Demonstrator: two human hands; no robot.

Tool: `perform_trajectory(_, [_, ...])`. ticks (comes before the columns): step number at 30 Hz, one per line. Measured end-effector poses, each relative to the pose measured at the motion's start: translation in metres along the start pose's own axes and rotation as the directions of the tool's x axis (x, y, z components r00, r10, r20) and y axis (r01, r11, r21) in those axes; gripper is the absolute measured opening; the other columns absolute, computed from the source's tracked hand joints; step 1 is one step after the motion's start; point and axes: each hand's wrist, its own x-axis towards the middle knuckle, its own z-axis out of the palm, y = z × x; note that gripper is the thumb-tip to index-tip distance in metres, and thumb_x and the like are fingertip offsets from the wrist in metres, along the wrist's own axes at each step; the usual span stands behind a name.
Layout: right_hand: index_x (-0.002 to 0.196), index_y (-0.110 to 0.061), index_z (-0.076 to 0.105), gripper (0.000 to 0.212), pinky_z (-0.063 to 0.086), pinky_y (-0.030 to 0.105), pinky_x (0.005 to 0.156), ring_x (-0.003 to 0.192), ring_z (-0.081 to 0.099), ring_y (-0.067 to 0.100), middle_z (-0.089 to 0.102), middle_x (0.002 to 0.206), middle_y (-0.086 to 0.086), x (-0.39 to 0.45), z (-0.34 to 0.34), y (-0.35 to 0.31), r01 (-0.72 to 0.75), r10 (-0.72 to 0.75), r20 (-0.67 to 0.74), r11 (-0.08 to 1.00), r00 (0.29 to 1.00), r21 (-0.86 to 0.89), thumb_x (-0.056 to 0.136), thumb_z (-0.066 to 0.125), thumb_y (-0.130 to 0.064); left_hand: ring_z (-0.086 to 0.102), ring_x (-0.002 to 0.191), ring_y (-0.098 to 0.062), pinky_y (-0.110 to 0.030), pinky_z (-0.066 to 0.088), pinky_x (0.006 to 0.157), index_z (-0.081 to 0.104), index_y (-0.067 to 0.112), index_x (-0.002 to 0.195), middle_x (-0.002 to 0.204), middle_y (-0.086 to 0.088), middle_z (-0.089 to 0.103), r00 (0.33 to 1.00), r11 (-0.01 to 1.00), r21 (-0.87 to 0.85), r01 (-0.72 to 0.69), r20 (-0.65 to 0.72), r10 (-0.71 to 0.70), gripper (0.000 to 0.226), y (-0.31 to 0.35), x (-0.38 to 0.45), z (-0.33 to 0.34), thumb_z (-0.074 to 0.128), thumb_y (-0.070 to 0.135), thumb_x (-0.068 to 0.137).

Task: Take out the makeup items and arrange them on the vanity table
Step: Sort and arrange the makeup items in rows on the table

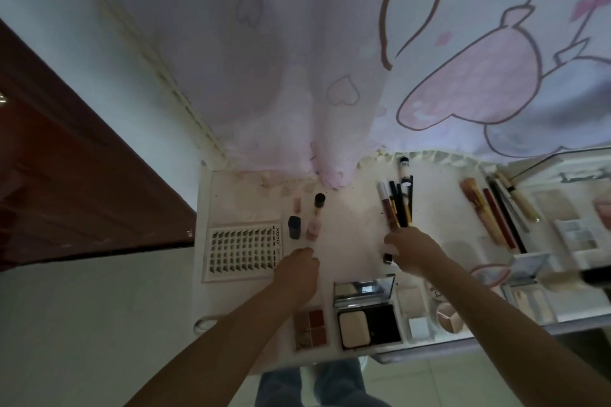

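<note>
left hand: my left hand (pixel 299 266) rests on the table (pixel 350 235), fingers curled under, holding nothing that i can see, just in front of the little bottles.
right hand: my right hand (pixel 408 249) grips the near ends of a bunch of pens (pixel 398 205), which fan out away from me over the table top; a dark end pokes out below my fingers.
bottles: a blue bottle (pixel 294 227) and a pink bottle (pixel 313 229) stand side by side; behind them a dark-capped bottle (pixel 319 200) and a small pink tube (pixel 297 205).
lash tray: a white lash tray (pixel 243 251) lies flat at the left edge, beside my left hand.
palette: a brown palette (pixel 310 329) lies at the near edge, beside my left forearm.
compact: an open compact (pixel 367 314) with a mirror lid sits right of the palette.
brushes: brushes (pixel 496 211) lie in a row to the right, well apart from the pens.
box: a clear box (pixel 575 208) with more items sits at the far right.
curtain: a pink printed curtain (pixel 297 76) hangs behind the table.
</note>
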Motion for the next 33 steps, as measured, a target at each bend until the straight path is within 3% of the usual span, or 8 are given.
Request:
perform_trajectory(7, [0.114,-0.016,0.055,0.031,0.044,0.029,0.09,0.109,0.054,0.024,0.058,0.116,0.007,0.008,0.002,-0.001,0.133,-0.129,0.064,0.99,0.99,-0.058,0.085,0.048,-0.006,0.04,0.116,-0.027,-0.036,0.042,0.085,0.05,0.004,0.115,0.128,-0.012,0.04,1.0,0.995,0.095,-0.01,-0.006,0.011,0.028,0.002,0.0,0.0,0.041,0.002,0.088])
perform_trajectory(10, [0.116,-0.013,0.057,0.031,0.042,0.024,0.088,0.107,0.055,0.023,0.057,0.117,0.008,0.0,-0.005,0.003,0.117,-0.112,-0.038,0.981,0.993,0.156,0.085,0.053,-0.01,0.04,0.117,-0.027,-0.037,0.041,0.087,0.05,0.005,0.114,0.128,-0.012,0.039,1.0,0.994,0.11,-0.014,0.009,0.013,0.027,-0.001,0.0,0.002,0.042,0.004,0.089])
perform_trajectory(12, [0.112,-0.01,0.062,0.028,0.037,0.009,0.077,0.094,0.058,0.018,0.062,0.11,0.008,-0.012,-0.017,0.01,0.123,-0.061,-0.184,0.93,0.981,0.346,0.084,0.058,-0.011,0.042,0.116,-0.027,-0.037,0.041,0.088,0.05,0.004,0.114,0.127,-0.012,0.041,0.999,0.992,0.122,-0.008,0.039,0.003,0.026,0.0,-0.001,-0.001,0.04,0.006,0.09])
perform_trajectory(16, [0.092,-0.009,0.068,0.012,0.04,0.002,0.055,0.063,0.056,0.011,0.063,0.071,-0.003,-0.045,-0.045,0.022,0.132,0.147,-0.308,0.676,0.94,0.725,0.08,0.066,-0.012,0.053,0.105,-0.025,-0.034,0.045,0.084,0.053,0.005,0.111,0.119,-0.012,0.053,0.997,1.0,0.006,-0.019,-0.073,0.02,0.025,0.025,-0.005,-0.027,0.035,0.013,0.095])
perform_trajectory(19, [0.084,-0.013,0.064,0.004,0.041,0.005,0.05,0.05,0.056,-0.001,0.06,0.061,-0.006,-0.066,-0.061,0.021,0.205,0.185,-0.351,0.536,0.918,0.819,0.084,0.061,-0.011,0.053,0.106,-0.02,-0.031,0.043,0.086,0.046,0.012,0.126,0.121,-0.006,0.054,0.918,0.948,-0.261,-0.182,-0.391,0.068,0.035,0.057,-0.011,-0.059,0.034,0.028,0.098])
perform_trajectory(22, [0.07,-0.021,0.057,0.022,0.04,0.01,0.045,0.041,0.05,-0.001,0.055,0.053,-0.004,-0.085,-0.073,0.014,0.302,0.262,-0.433,0.421,0.862,0.855,0.089,0.053,-0.011,0.051,0.085,-0.013,-0.024,0.041,0.073,0.042,0.011,0.126,0.11,-0.003,0.056,0.809,0.806,-0.399,-0.438,-0.565,0.16,0.035,0.091,-0.021,-0.09,0.038,0.031,0.096])
perform_trajectory(27, [0.056,-0.019,0.039,0.04,0.03,0.015,0.047,0.046,0.038,0.009,0.04,0.05,-0.002,-0.107,-0.094,0.001,0.326,0.41,-0.551,0.499,0.727,0.803,0.096,0.037,-0.015,0.042,0.057,-0.004,-0.021,0.034,0.06,0.05,0.003,0.108,0.069,0.009,0.045,0.67,0.668,-0.364,-0.649,-0.689,0.276,0.037,0.127,-0.026,-0.122,0.031,0.031,0.092])
perform_trajectory(33, [0.044,-0.018,0.027,0.054,0.029,0.017,0.043,0.042,0.032,0.009,0.033,0.042,-0.003,-0.127,-0.123,0.004,0.263,0.571,-0.574,0.536,0.587,0.802,0.097,0.034,-0.025,0.039,0.048,-0.008,-0.017,0.029,0.047,0.048,0.009,0.079,0.058,0.001,0.044,0.57,0.644,-0.327,-0.692,-0.795,0.208,0.029,0.158,-0.019,-0.147,0.029,0.027,0.091])
